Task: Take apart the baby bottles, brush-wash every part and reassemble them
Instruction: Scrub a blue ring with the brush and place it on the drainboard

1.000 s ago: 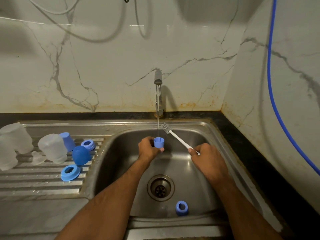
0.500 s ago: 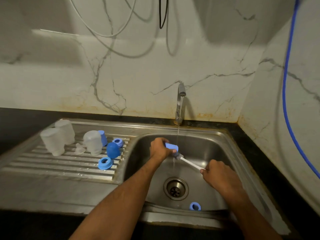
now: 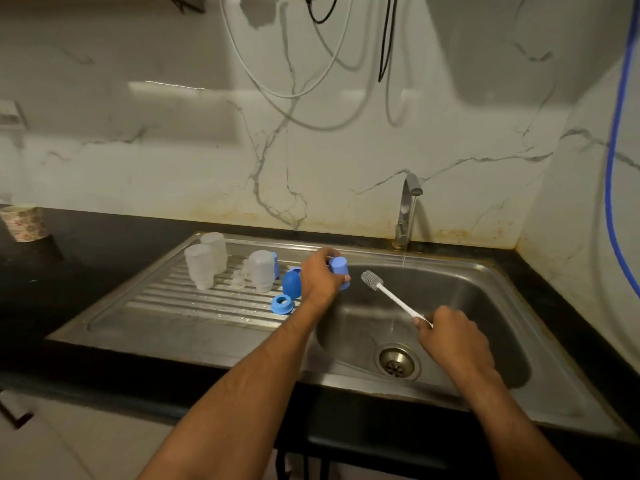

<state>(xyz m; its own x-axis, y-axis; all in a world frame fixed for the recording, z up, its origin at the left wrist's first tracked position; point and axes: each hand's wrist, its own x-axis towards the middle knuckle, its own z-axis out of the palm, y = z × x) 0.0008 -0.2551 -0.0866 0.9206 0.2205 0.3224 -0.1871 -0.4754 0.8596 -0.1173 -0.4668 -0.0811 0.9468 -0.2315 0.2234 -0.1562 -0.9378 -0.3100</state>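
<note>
Left to right: ribbed steel draining board carries the frosted clear plastic bottle bodies, a clear silicone teat, a blue dome-shaped plastic cap and a blue plastic screw ring. My left hand is curled round a small blue tapered plastic cap, held mouth-down right over the seam between board and steel sink basin. Drop spot lies just left of that hand, beside the dome cap; left hand is the nearer one by far. My right hand grips the white-handled bottle brush over the basin, long axis slanting up-left, grey bristles near the cap, not touching. Steel tap runs thin. Judgement: cap washed, rack it next.
</note>
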